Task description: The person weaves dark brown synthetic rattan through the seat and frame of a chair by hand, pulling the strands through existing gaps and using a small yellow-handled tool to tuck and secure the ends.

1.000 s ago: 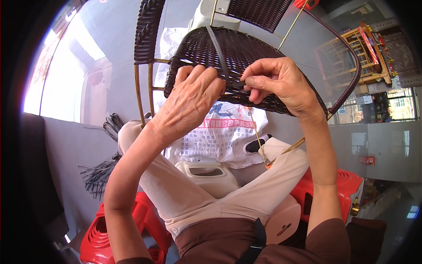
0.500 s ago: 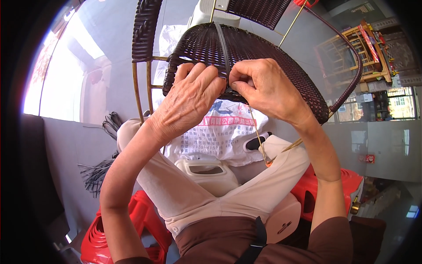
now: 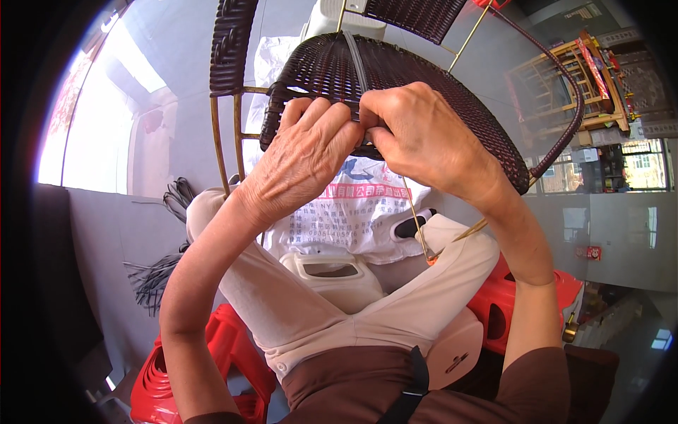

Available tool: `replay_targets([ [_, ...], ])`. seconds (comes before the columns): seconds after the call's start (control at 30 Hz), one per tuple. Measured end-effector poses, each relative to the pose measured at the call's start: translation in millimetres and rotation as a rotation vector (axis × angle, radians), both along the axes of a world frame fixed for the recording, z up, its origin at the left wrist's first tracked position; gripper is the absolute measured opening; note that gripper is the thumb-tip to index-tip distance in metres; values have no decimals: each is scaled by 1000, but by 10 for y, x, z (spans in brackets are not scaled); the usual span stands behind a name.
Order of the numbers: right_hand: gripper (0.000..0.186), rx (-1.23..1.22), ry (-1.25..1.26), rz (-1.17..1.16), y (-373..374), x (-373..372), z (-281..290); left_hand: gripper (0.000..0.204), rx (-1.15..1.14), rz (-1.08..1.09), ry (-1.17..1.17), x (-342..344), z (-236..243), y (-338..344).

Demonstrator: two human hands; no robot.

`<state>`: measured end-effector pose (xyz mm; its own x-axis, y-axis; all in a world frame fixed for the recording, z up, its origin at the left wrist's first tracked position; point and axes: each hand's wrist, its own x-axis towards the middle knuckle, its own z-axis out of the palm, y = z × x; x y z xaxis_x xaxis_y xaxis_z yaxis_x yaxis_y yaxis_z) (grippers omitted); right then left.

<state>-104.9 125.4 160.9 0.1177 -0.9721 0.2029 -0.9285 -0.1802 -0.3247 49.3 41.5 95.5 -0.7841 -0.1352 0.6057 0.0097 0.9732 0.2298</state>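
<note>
A dark brown woven chair seat (image 3: 417, 74) tilts in front of me. A flat grey weaving strip (image 3: 355, 58) crosses it from the far edge to its front edge, where both my hands meet. My right hand (image 3: 420, 131) is closed, thumb and forefinger pinching the strip at the front edge. My left hand (image 3: 307, 148) is closed too, its fingers curled down at the same edge beside the right; its fingertips and what they grip are hidden.
Thin metal legs (image 3: 236, 141) and a wrapped armrest (image 3: 233, 49) rise at the left. A white printed sack (image 3: 332, 219) and a white plastic stool (image 3: 332, 279) lie below. Grey strips (image 3: 159, 279) are bundled at left; red stools (image 3: 169, 367) flank me. A wooden rack (image 3: 558, 85) stands far right.
My right hand has shifted slightly up and left, closer to the left hand, with its fingers turned further over. My left hand stays almost in place.
</note>
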Motion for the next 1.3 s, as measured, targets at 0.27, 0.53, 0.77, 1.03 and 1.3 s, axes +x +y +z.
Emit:
replay_targets([
  [0.27, 18, -68, 65, 174, 8, -120, -152, 16, 2, -5, -20, 0, -2, -1],
  [0.53, 5, 151, -123, 36, -38, 52, 74, 26, 224, 40, 335, 161, -122, 158],
  [0.77, 7, 32, -55, 78, 2, 40, 56, 14, 1028, 375, 535, 44, -459, 845],
  [1.03, 8, 8, 21, 221, -9, 1, 18, 14, 1787, 170, 967, -240, -458, 998],
  [1.3, 9, 49, 180, 319, -58, 17, 52, 13, 1893, 142, 1067, -320, -371, 1073],
])
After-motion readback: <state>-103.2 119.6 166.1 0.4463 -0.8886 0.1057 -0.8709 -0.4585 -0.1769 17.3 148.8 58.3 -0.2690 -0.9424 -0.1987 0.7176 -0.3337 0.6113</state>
